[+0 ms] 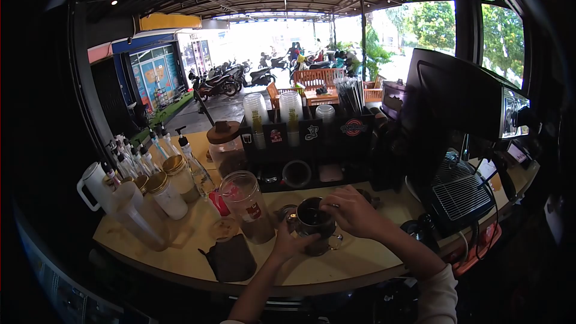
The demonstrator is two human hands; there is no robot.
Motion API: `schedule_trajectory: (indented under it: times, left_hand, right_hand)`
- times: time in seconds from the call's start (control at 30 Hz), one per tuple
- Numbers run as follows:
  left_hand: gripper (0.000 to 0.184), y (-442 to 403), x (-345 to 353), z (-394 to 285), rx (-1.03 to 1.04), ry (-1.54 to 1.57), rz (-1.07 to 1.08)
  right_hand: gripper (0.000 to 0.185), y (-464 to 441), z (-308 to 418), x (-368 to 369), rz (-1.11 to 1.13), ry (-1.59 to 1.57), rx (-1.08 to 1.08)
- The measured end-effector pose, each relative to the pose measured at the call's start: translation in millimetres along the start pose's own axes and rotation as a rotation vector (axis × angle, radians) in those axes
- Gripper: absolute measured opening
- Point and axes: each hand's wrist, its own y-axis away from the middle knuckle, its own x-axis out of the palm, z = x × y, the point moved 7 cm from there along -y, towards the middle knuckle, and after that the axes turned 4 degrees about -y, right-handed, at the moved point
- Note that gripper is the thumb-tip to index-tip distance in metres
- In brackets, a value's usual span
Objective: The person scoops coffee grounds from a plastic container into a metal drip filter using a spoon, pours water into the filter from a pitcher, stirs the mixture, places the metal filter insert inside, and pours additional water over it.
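A shiny metal pitcher (316,221) with dark contents stands near the front of the counter. My left hand (291,243) is wrapped round its left side, with the thumb across the front. Over the pitcher's right rim, my right hand (359,212) is closed in a pinch; whatever thin thing its fingers hold is too dark to make out. Just left of the pitcher is a tall clear container (243,204) with a red label and brown contents. A folded dark cloth (231,259) lies by the counter's front edge, near my left forearm.
Jars with gold lids (167,195), several pump bottles (191,162) and a clear jug (141,216) crowd the left side. Behind stands a black organizer (318,144) holding stacked plastic cups (291,117). On the right are a metal drip grate (459,183) and a large dark monitor (462,96).
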Motion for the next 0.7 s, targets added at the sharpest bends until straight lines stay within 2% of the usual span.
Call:
schedule_trajectory:
  times: [0.13, 0.43, 0.53, 0.7]
  left_hand:
    - [0.074, 0.2, 0.1, 0.7, -0.047, 0.009, 0.012]
    - [0.073, -0.1, 1.2, -3.2, -0.013, 0.01, 0.009]
    - [0.072, 0.5, 1.9, -4.3, -0.031, 0.022, 0.013]
    - [0.072, 0.4, 1.8, -5.9, -0.012, 0.015, 0.016]
  right_hand:
    - [0.01, -0.5, 0.2, 0.7, 0.01, -0.021, -0.008]
    - [0.01, -1.8, -9.8, -4.3, 0.041, -0.017, 0.068]
    - [0.011, 0.0, -2.9, -3.0, 0.031, -0.024, -0.003]
    - [0.011, -3.2, -2.3, -6.8, 0.038, -0.016, 0.068]
